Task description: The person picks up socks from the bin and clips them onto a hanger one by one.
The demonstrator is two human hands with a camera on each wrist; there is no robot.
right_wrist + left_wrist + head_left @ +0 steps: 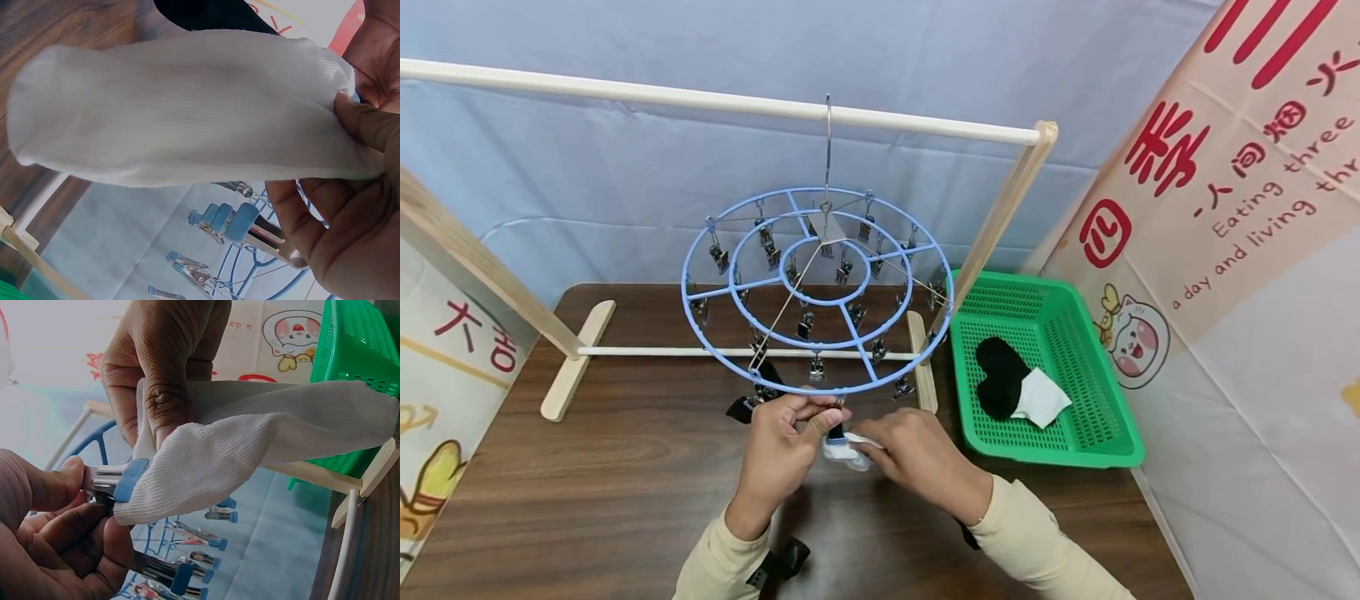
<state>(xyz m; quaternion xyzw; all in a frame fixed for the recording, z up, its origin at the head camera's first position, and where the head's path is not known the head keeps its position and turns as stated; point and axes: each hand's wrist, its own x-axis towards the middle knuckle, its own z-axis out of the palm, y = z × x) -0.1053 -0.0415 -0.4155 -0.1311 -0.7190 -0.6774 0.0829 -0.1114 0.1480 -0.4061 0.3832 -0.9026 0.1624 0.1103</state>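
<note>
My left hand (782, 454) pinches a metal clip (103, 478) with a blue tip, at the near edge of the round blue hanger (715, 292). A white sock (250, 444) is held near its opening between the thumb and fingers of my right hand (921, 454). In the left wrist view the clip's blue tip overlaps the sock's edge; whether it clamps the cloth I cannot tell. The sock stretches sideways across the right wrist view. A black sock (741, 408) hangs from the hanger, just left of my left hand and partly hidden.
A wooden rack's white bar (700, 98) carries the hanger by its metal hook (828, 158). Several other clips dangle from the rings. On the right stands a green basket (1052, 458) with black cloth (1000, 379) and white cloth (1040, 398) inside. Printed sheets surround the brown table (625, 483).
</note>
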